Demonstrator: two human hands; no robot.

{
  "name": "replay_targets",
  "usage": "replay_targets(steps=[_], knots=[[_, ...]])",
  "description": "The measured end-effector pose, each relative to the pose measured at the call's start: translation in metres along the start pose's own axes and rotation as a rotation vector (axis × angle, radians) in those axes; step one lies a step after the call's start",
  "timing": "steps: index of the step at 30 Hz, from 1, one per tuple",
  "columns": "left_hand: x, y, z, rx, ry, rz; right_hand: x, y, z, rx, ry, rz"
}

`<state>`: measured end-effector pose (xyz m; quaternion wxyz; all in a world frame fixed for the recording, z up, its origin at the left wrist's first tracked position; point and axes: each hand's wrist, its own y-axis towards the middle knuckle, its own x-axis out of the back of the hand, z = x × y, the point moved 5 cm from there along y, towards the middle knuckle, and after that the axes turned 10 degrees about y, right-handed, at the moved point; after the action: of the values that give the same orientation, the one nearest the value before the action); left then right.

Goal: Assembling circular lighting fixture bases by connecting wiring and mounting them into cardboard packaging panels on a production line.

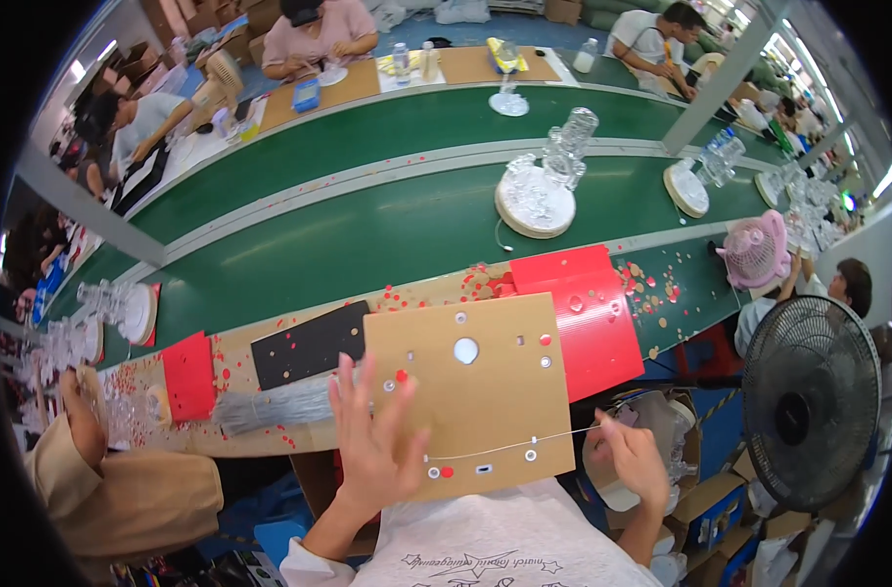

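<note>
A square tan board [470, 391] rests in front of my body, tilted against me. It has a large round hole, small metal-rimmed holes, slots and a few red dots. My left hand [375, 435] is over its left edge with fingers spread, slightly blurred, and no object shows in it. At the board's right side, my right hand [630, 458] pinches the end of a thin pale wire [500, 450]. The wire runs slackly across the lower part of the board to near my left fingers. Left of the board lies a bundle of similar grey wires [270, 407].
A black sheet [309, 344], a small red sheet [188, 377] and larger red sheets [593, 328] lie around the board among red scraps. Beyond runs a green conveyor [367, 230] carrying clear-wrapped round bases [536, 199]. A black fan [808, 401] stands at right; a co-worker's arm [84, 411] is at left.
</note>
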<state>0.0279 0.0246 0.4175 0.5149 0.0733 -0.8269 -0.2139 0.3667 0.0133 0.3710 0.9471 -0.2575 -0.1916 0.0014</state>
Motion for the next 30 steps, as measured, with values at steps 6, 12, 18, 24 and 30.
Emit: replay_targets(steps=[6,12,18,24,30], knots=[[-0.037,0.015,-0.07,-0.748,0.117,0.427,0.012,0.054,0.023,0.392,1.147,-0.342],[-0.056,0.031,-0.073,-0.552,-0.06,0.651,0.072,0.12,0.069,0.578,1.378,-0.205],[-0.067,0.043,-0.069,-0.528,0.081,0.524,0.024,0.084,0.125,0.896,-0.151,0.168],[-0.061,0.047,-0.069,-0.499,0.02,0.497,-0.01,0.06,0.109,1.085,-0.441,0.286],[-0.06,0.045,-0.069,-0.464,-0.011,0.506,0.007,0.074,0.112,1.072,-0.461,-0.064]])
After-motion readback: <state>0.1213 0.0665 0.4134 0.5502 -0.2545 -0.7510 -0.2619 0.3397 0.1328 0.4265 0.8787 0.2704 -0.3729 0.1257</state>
